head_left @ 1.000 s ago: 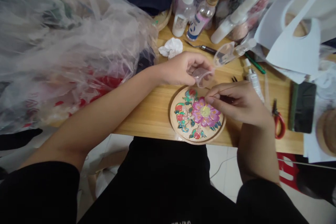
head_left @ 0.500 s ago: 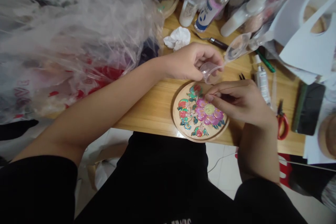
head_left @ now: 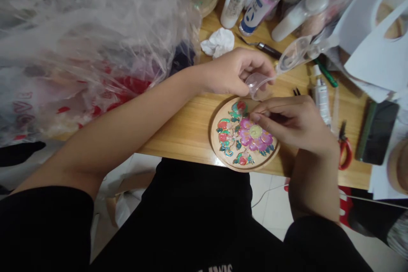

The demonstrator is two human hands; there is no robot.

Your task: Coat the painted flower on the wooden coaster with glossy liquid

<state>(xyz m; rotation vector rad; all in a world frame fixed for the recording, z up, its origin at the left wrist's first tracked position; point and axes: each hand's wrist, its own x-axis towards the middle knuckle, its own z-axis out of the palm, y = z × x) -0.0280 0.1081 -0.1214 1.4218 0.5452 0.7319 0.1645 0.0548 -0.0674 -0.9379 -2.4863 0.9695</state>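
My left hand (head_left: 244, 72) is closed on a small clear plastic cup (head_left: 256, 86), which it holds tilted above the far edge of a round wooden plaque (head_left: 219, 155). The plaque lies near the table's front edge and bears a raised, glossy design with a purple flower (head_left: 250, 140), red fruits and green leaves outlined in gold. Over the plaque's right side is my right hand (head_left: 287, 121), its thumb and forefinger pinched together just above the flower. Whatever lies between those fingertips is too small to make out.
A large clear plastic bag (head_left: 127, 29) fills the left. Bottles (head_left: 259, 8), crumpled tissue (head_left: 219, 42), a dark-handled tool (head_left: 269, 50) and another clear cup (head_left: 295, 53) stand or lie behind. To the right are a tube (head_left: 321, 97), red-handled pliers (head_left: 346, 153) and a phone (head_left: 378, 134).
Both hands keep nearly the same pose over the plaque. The whole view has shifted slightly; the cup is still in my left hand.
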